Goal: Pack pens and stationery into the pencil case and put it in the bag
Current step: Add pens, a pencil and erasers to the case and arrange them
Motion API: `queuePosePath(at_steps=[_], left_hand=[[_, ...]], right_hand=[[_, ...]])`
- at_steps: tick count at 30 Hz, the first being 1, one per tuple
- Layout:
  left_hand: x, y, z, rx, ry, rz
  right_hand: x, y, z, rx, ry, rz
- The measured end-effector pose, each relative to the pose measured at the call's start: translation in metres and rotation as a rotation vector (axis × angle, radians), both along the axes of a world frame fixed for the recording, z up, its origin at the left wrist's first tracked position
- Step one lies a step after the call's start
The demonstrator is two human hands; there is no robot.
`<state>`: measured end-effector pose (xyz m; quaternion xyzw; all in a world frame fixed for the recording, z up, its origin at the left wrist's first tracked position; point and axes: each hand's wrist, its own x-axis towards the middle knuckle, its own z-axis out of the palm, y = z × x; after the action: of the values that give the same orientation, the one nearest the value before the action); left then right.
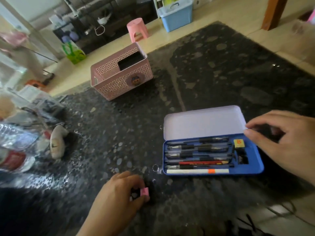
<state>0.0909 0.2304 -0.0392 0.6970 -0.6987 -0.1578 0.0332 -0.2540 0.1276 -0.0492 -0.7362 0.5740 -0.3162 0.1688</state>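
**Open pencil case on the dark table**

The pencil case (213,157) lies open on the dark table (119,125), to the right and close to the person. It is long from left to right. Its blue tray is in front, and its pale lid (204,123) is flipped back behind it.

The pens (197,148) lie in rows along the tray's length. Some tips point left. A red pencil (202,162) points its tip to the right. A white stick with an orange band (197,171) lies along the front edge. A small yellow eraser (238,143) sits in the right end of the tray.

The right hand (286,140) is at the right end of the case, with a fingertip at the corner of the lid. Its fingers are curled loosely and hold nothing.

The left hand (117,193) is on the table in front of the case, to the left. It pinches a small pink block (144,192) between thumb and fingers.

Farther back stands a pink basket (119,79).
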Motion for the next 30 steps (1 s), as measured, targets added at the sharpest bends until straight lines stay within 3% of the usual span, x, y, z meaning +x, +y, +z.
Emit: queuePosePath(at_steps=[2,5,11,17,20,24,30], left_hand=[[-0.021,-0.007,0.011,-0.242,0.05,-0.036],[-0.08,-0.027,0.029,-0.507,0.185,-0.16],[-0.163,-0.059,0.023,-0.681,0.237,-0.386],[-0.145,-0.07,0.005,-0.62,0.268,-0.288],[-0.112,-0.083,0.0,-0.576,0.224,-0.026],[-0.076,-0.096,-0.011,-0.298,0.319,0.381],[-0.075,-0.101,-0.017,-0.194,0.444,0.414]], right_hand=[[0.002,0.005,0.01,0.018,-0.12,0.069],[0.004,0.009,0.028,0.236,-0.409,0.277],[0.003,0.005,0.032,0.495,-0.327,0.389],[-0.008,0.001,0.025,0.514,-0.265,0.205],[-0.007,0.003,0.014,0.49,-0.179,0.094],[0.0,0.005,0.01,0.451,0.071,0.059],[0.01,0.007,0.011,0.355,0.251,0.028]])
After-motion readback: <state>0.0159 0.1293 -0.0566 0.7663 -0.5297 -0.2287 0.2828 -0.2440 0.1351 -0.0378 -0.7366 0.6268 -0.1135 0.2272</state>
